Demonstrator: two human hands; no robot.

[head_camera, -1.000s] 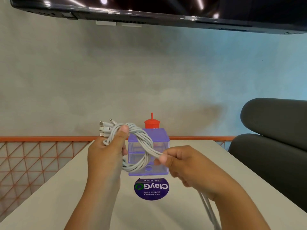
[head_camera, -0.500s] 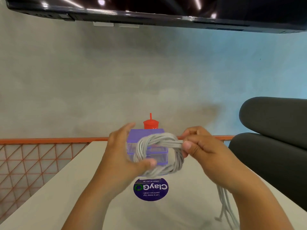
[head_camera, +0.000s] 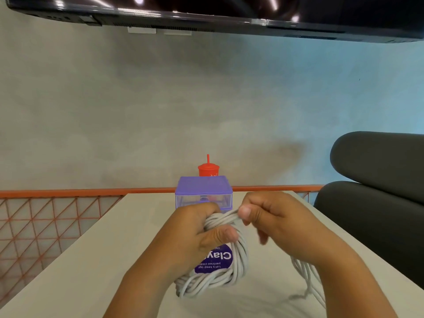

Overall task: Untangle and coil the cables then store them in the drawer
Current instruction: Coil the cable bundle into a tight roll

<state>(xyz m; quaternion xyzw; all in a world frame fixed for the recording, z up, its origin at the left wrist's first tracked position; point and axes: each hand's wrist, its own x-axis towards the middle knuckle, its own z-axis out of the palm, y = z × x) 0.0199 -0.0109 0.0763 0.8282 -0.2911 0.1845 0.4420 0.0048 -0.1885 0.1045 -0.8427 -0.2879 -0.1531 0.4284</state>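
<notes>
fingers (head_camera: 226,234) of the left hand (head_camera: 195,237) are clamped on the coil (head_camera: 241,260), thumb pressed over the near side of the bundle, so the turns already laid cannot spring apart. the right hand (head_camera: 275,223) pinches the strands at the top of the coil between thumb and curled fingers, just beside the left thumb; i judge it is laying the next turn on. the coil hangs from both hands over the desk (head_camera: 103,267). its lower edge is close to the top or touching it, i cannot tell which. from under the right wrist the loose tail (head_camera: 306,277) trails down to the desk and off the lower edge of view, so a good part of the cable is not yet wound. whether any knot is left in that tail i cannot tell.

seen through the ring of the coil, a purple sticker (head_camera: 218,265) lies flat on the desk. beyond it stands the drawer box (head_camera: 204,189), purple top and clear fronts, its upper drawer closed; the lower part is hidden by the hands. storing will need one hand free to pull a drawer, which is likely why the left hand's grip takes in the whole bundle. a red cup (head_camera: 208,169) stands behind the box, a dark chair (head_camera: 378,203) is to the right, and an orange mesh rail (head_camera: 46,226) to the left.
</notes>
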